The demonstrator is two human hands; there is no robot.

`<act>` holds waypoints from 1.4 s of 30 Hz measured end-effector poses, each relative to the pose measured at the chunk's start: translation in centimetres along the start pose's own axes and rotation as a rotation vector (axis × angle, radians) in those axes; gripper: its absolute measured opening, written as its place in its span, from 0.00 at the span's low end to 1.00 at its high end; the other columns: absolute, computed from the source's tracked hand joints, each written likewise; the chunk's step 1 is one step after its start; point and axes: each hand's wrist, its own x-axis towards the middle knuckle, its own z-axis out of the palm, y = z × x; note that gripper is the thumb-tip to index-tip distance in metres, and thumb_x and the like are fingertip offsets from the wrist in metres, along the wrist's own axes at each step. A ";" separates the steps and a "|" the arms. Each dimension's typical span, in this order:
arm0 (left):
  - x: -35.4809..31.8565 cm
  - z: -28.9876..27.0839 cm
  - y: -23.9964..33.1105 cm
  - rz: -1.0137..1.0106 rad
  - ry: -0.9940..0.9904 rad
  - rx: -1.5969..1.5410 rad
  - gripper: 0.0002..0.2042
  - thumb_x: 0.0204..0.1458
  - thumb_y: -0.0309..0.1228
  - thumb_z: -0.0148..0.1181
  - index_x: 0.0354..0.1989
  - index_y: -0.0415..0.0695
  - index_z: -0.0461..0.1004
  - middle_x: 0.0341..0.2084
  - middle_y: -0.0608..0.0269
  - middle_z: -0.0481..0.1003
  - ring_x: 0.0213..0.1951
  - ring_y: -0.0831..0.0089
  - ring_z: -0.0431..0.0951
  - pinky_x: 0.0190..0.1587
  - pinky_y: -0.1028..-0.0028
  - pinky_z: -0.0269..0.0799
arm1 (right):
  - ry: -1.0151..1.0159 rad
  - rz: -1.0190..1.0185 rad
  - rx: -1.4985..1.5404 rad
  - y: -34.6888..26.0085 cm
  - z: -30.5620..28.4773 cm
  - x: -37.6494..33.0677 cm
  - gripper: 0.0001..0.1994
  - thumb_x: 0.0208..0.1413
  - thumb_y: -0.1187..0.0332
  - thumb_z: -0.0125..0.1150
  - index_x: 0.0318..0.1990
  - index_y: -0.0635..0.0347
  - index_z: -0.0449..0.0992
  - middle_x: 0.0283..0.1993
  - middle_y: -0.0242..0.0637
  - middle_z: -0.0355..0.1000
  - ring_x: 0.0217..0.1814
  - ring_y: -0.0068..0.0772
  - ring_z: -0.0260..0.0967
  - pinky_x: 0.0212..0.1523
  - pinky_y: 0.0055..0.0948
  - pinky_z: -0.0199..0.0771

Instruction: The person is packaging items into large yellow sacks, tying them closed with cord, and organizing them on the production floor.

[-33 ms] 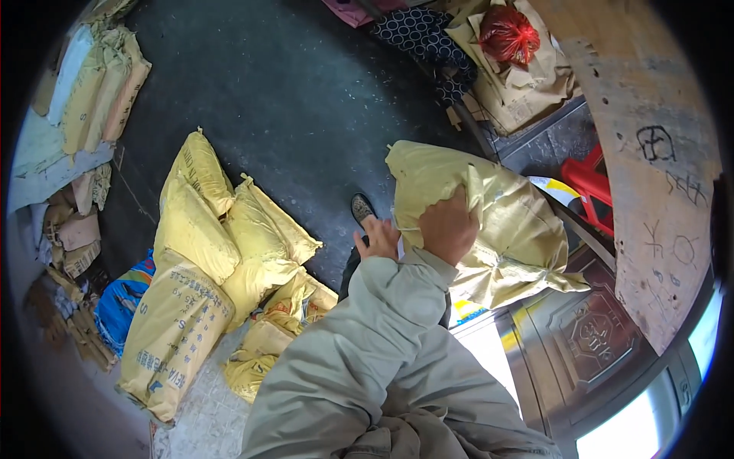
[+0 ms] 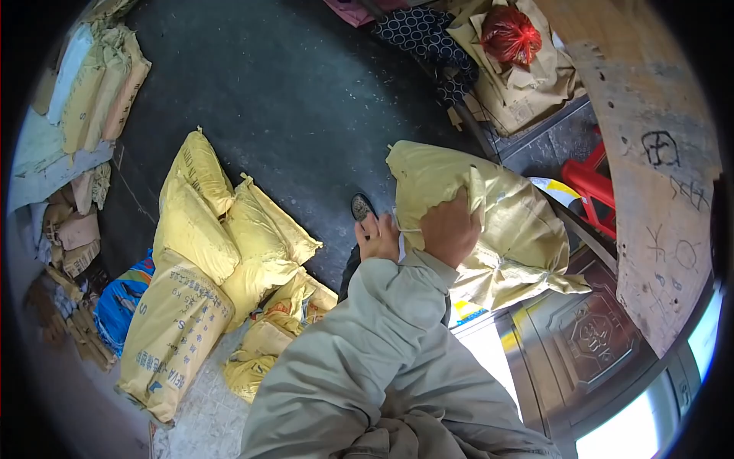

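1. A filled yellow woven sack (image 2: 489,222) was held up in front of the person, lifted clear of the dark floor (image 2: 306,92) and tilted, its tied end hanging down to the right above a metal door panel (image 2: 589,336).
2. The right hand (image 2: 451,229) was seen clamped on the near upper edge of the sack, fingers curled into a bunched fold of the fabric; the grip was closed tight on the cloth.
3. The left hand (image 2: 377,236) was pressed against the sack's left edge beside the right hand, fingers laid together; whether the fabric was actually pinched there could not be told, since the fingertips were hidden behind the sack.
4. A pile of similar yellow sacks (image 2: 206,252) was lying on the floor to the person's left, well apart from the held one; some were stacked across others, and flatter, emptier ones (image 2: 267,344) were spread at the near edge.
5. As far as could be judged, several sacks had already been laid down and one was in hand, carried but not yet set anywhere; it could not be told how many remained.
6. More stacked sacks (image 2: 99,84) were noted at the far left; a red net bag (image 2: 508,34) on brown paper and a red plastic item (image 2: 592,187) were seen to the right.
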 end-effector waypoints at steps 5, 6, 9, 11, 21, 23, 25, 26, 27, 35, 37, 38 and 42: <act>0.9 -0.1 -1.7 0.017 -0.048 -0.147 0.16 0.47 0.43 0.47 0.36 0.44 0.70 0.19 0.47 0.72 0.25 0.50 0.73 0.29 0.58 0.69 | 0.079 0.121 -0.092 -1.9 3.7 -1.3 0.12 0.52 0.64 0.51 0.45 0.47 0.64 0.44 0.31 0.62 0.43 0.26 0.61 0.38 0.31 0.64; 1.4 0.1 -3.3 0.029 -0.156 -0.282 0.17 0.47 0.45 0.47 0.36 0.44 0.70 0.20 0.46 0.72 0.26 0.50 0.73 0.30 0.58 0.68 | 0.227 0.251 -0.301 -2.4 3.7 -2.6 0.13 0.52 0.64 0.50 0.46 0.48 0.63 0.47 0.39 0.61 0.42 0.29 0.61 0.41 0.32 0.62; 2.1 -0.3 -4.7 -0.116 -0.322 -0.471 0.17 0.49 0.44 0.48 0.36 0.42 0.71 0.24 0.51 0.73 0.27 0.59 0.75 0.32 0.66 0.68 | -0.191 0.434 0.053 -8.2 -1.9 -10.0 0.06 0.51 0.67 0.50 0.35 0.53 0.64 0.31 0.35 0.60 0.26 0.27 0.56 0.28 0.26 0.58; 1.7 0.0 -5.0 -0.085 -0.335 -0.698 0.15 0.51 0.41 0.48 0.35 0.41 0.71 0.24 0.56 0.73 0.27 0.65 0.74 0.32 0.70 0.67 | -0.313 0.355 -0.023 -13.3 -3.1 -13.3 0.05 0.52 0.66 0.47 0.30 0.55 0.65 0.21 0.28 0.58 0.14 0.22 0.48 0.17 0.20 0.52; -0.6 -4.9 -3.6 0.362 -0.788 -0.714 0.15 0.47 0.32 0.56 0.42 0.39 0.65 0.37 0.61 0.68 0.38 0.77 0.69 0.40 0.78 0.65 | -0.330 -0.593 -0.994 -24.5 1.2 -9.3 0.07 0.53 0.72 0.46 0.27 0.65 0.69 0.30 0.34 0.66 0.33 0.24 0.63 0.36 0.20 0.61; -0.5 -6.6 -2.3 0.547 -0.854 -0.432 0.18 0.44 0.32 0.58 0.43 0.38 0.65 0.41 0.60 0.67 0.42 0.73 0.68 0.45 0.76 0.63 | -0.275 -0.483 -0.826 -24.6 0.7 -8.3 0.06 0.52 0.75 0.46 0.27 0.66 0.70 0.31 0.37 0.66 0.36 0.28 0.64 0.38 0.21 0.62; -0.2 -7.8 -1.0 0.725 -0.899 -0.137 0.21 0.42 0.32 0.60 0.45 0.38 0.64 0.44 0.58 0.66 0.46 0.69 0.67 0.50 0.73 0.60 | -0.237 -0.637 -0.986 -25.1 0.0 -8.3 0.05 0.51 0.75 0.47 0.28 0.65 0.69 0.32 0.39 0.66 0.35 0.30 0.64 0.38 0.22 0.63; 0.1 -8.0 -0.3 0.712 -0.996 -0.041 0.21 0.43 0.33 0.59 0.46 0.38 0.64 0.45 0.57 0.66 0.48 0.68 0.66 0.51 0.72 0.58 | -0.186 -0.791 -1.163 -25.5 -0.4 -8.4 0.03 0.50 0.76 0.49 0.28 0.65 0.69 0.32 0.40 0.66 0.34 0.32 0.64 0.37 0.23 0.63; 0.5 -7.9 0.5 0.700 -1.093 0.056 0.22 0.44 0.34 0.58 0.47 0.38 0.63 0.45 0.57 0.66 0.49 0.66 0.65 0.53 0.71 0.56 | -0.124 -0.945 -1.340 -26.0 -0.8 -8.6 0.02 0.49 0.76 0.50 0.28 0.64 0.69 0.33 0.42 0.66 0.33 0.35 0.65 0.37 0.24 0.64; 6.4 -2.9 5.9 -0.390 -1.321 0.365 0.18 0.47 0.46 0.49 0.31 0.43 0.73 0.33 0.58 0.74 0.39 0.64 0.73 0.35 0.71 0.69 | -0.228 -1.155 -1.384 -25.6 -2.5 -11.7 0.03 0.49 0.77 0.49 0.30 0.66 0.68 0.32 0.43 0.65 0.38 0.34 0.67 0.38 0.27 0.67; 5.5 -1.2 5.9 -0.143 -1.269 0.536 0.16 0.46 0.44 0.50 0.28 0.43 0.74 0.31 0.59 0.74 0.36 0.63 0.73 0.33 0.69 0.69 | -0.221 -0.930 -1.330 -26.1 -2.9 -12.2 0.03 0.50 0.76 0.48 0.30 0.66 0.68 0.32 0.43 0.65 0.37 0.34 0.67 0.37 0.26 0.67; 4.9 -0.7 5.6 0.104 -1.198 0.686 0.14 0.45 0.42 0.50 0.26 0.43 0.74 0.28 0.59 0.74 0.33 0.63 0.74 0.31 0.68 0.69 | -0.227 -0.709 -1.273 -26.3 -2.8 -12.7 0.04 0.51 0.75 0.47 0.31 0.66 0.67 0.32 0.42 0.65 0.36 0.34 0.68 0.36 0.26 0.68; 4.1 0.6 0.5 0.738 -0.871 0.814 0.08 0.40 0.35 0.51 0.24 0.45 0.73 0.24 0.58 0.73 0.28 0.60 0.74 0.28 0.65 0.70 | -0.268 -0.472 -0.767 -24.4 -3.0 -9.9 0.06 0.55 0.72 0.43 0.33 0.65 0.64 0.32 0.40 0.66 0.32 0.33 0.70 0.35 0.26 0.69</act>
